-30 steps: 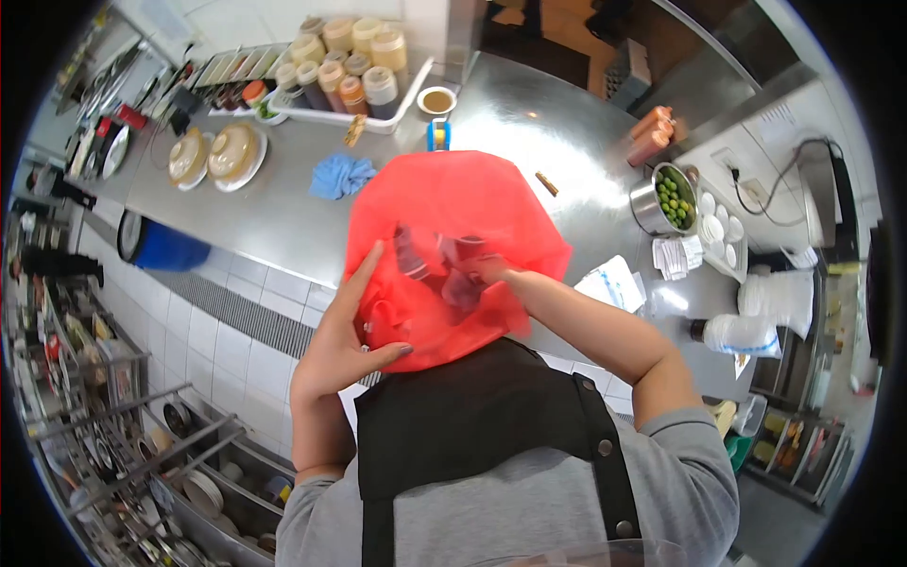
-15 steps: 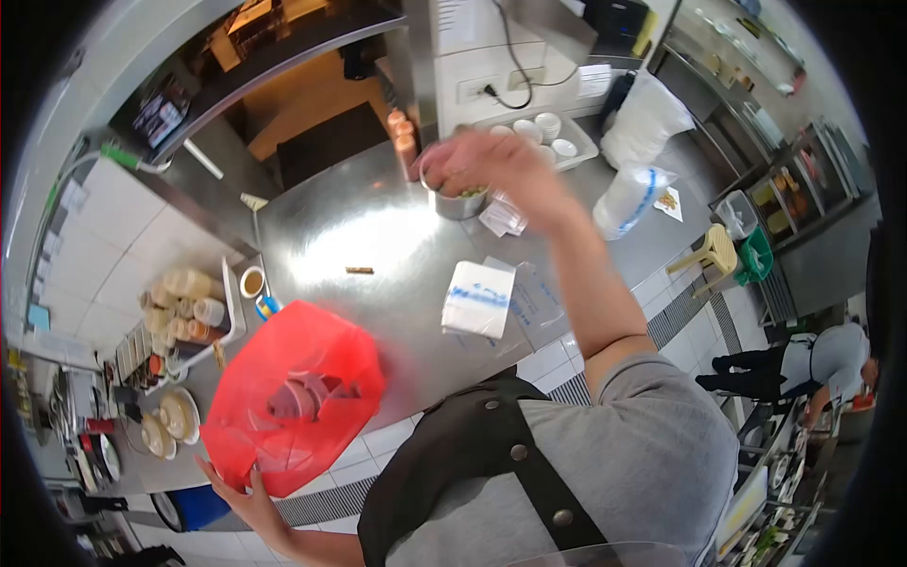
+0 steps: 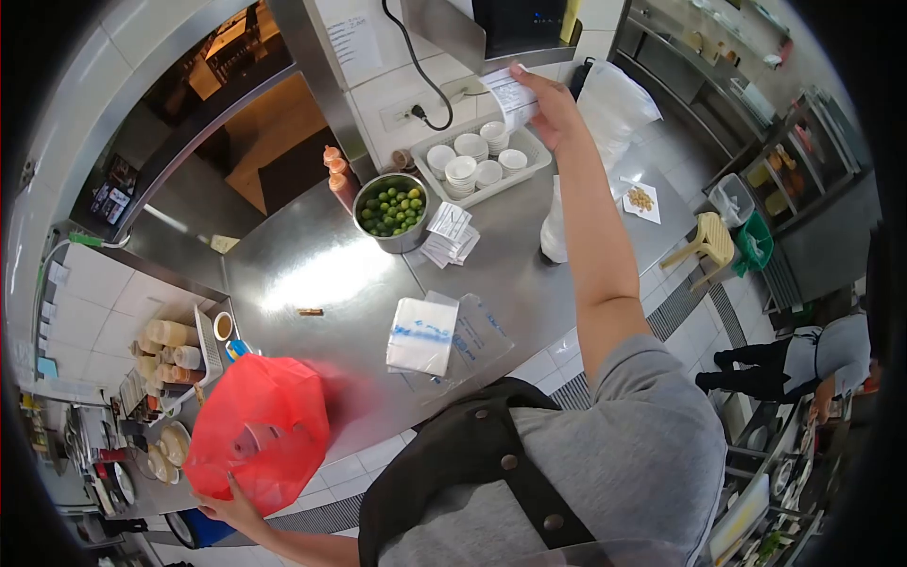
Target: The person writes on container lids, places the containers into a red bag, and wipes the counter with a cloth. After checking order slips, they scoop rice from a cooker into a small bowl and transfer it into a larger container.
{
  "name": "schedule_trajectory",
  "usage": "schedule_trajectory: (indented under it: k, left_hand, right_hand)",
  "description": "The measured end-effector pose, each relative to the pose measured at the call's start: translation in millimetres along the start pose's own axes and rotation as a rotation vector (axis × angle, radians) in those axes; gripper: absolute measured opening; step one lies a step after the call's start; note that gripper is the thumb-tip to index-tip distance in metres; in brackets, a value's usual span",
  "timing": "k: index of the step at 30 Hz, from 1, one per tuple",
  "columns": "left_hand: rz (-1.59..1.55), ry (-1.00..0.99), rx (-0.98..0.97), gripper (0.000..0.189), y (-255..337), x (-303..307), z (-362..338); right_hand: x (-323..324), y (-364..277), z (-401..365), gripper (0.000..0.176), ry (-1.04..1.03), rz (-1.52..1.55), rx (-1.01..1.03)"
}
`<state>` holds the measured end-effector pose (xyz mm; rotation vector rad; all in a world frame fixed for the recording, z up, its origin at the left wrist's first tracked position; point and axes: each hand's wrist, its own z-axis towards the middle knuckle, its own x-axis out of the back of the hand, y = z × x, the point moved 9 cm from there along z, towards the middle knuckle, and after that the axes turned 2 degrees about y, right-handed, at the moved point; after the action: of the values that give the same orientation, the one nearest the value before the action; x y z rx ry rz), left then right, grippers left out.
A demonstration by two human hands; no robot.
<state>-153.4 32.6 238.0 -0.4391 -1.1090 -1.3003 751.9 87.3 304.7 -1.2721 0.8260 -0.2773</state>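
Holds the red bag [image 3: 283, 397] by its near edge with the left hand [image 3: 227, 508], with the thumb on the bag and the fingers a bit bent. Shows some dark pink stuff [image 3: 253, 440] through the bag, too blurry to name. Has the bag at the left part of the shiny table [image 3: 359, 283], by the near edge.

Reaches far out with the right hand [image 3: 556, 106], closed in a pinch on a white paper slip [image 3: 511, 98]. Keeps the slip up off the table, just below the black machine [image 3: 522, 26] and above the tray [image 3: 515, 185] with little white cups [image 3: 460, 172].

Next to the tray, a metal pot [image 3: 401, 242] full of green fruit [image 3: 389, 208]. Beside the pot, orange bottles [image 3: 338, 178] on one side and more paper slips [image 3: 451, 229] on the other. Nearer, between both arms, a white plastic pack [image 3: 421, 335] on the table, with a small brown stick [image 3: 310, 312] apart from it. Past the red bag, a small bowl [image 3: 223, 326] of brown sauce.
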Motion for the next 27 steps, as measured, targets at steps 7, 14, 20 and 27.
schedule_trajectory:
  k: [7,14,20,27]
  left_hand:
    - [0.033,0.149,0.08,0.104,9.8,6.7,-31.2]
    - [0.064,0.142,0.111,0.105,16.0,12.9,-39.1]
    - [0.087,0.162,0.164,0.106,4.8,30.5,-28.0]
    - [-0.089,0.05,0.006,0.097,-7.8,13.6,-3.3]
  right_hand:
    - [-13.3,-20.1,-5.1,0.015,0.027,0.085,0.096]
    - [-26.3,-56.7,-15.2,0.014,0.058,0.073,0.27]
    - [-50.8,-96.6,-55.1,0.015,0.182,-0.053,0.492]
    - [-101.5,-85.8,-92.1,0.016,0.149,-0.037,0.528]
